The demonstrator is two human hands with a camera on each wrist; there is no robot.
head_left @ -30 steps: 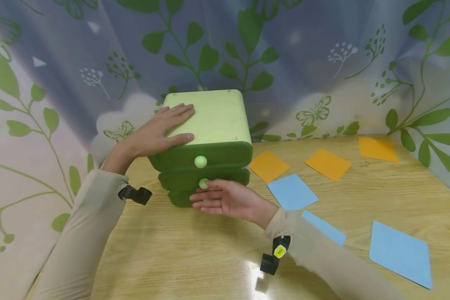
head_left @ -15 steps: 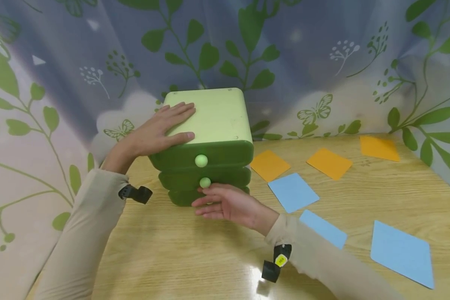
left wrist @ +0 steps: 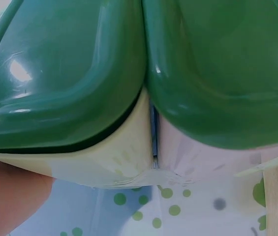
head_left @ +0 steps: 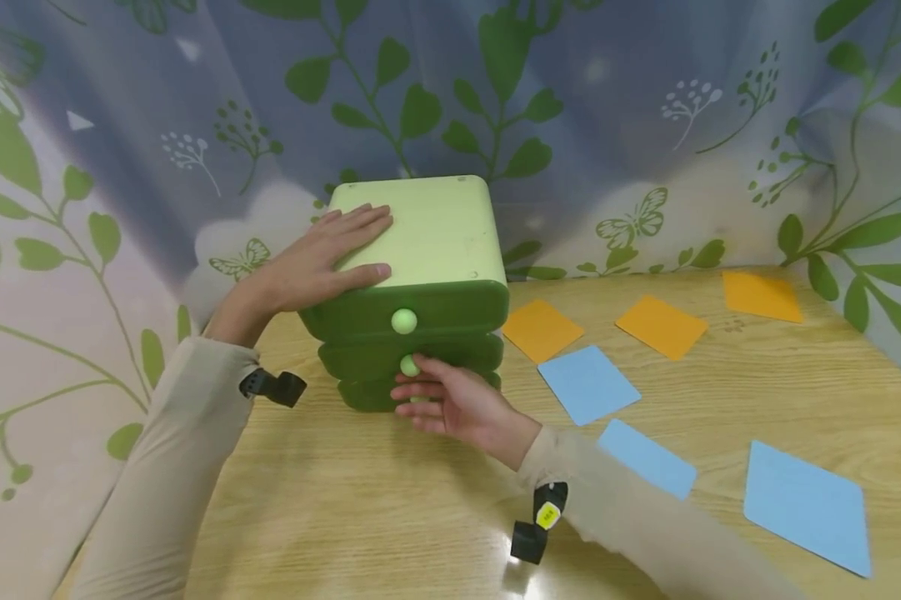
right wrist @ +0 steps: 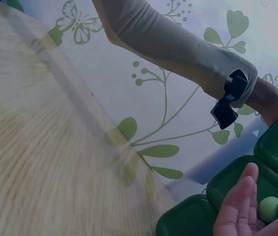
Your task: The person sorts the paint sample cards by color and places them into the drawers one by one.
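Note:
A small drawer cabinet (head_left: 438,237) with a pale green top and dark green drawer fronts stands on the table against the curtain. My left hand (head_left: 322,258) lies flat on the left part of its top, fingers spread. With thumb and fingers my right hand (head_left: 473,408) pinches the round light green knob (head_left: 408,365) of the middle drawer; the lower fingers hang over the bottom drawer. In the right wrist view that knob (right wrist: 269,210) sits between thumb and fingers. The left wrist view shows two drawer fronts (left wrist: 65,73) close up.
Orange square cards (head_left: 660,327) lie right of the cabinet, towards the back. Several blue cards (head_left: 588,385) lie nearer to me, one partly under the right sleeve. A patterned curtain (head_left: 593,150) hangs behind and to both sides of the wooden table (head_left: 330,517).
My right hand drops slightly below the middle knob, then comes back up, its thumb now on the knob. The left hand stays on the cabinet top, and the drawers look unmoved.

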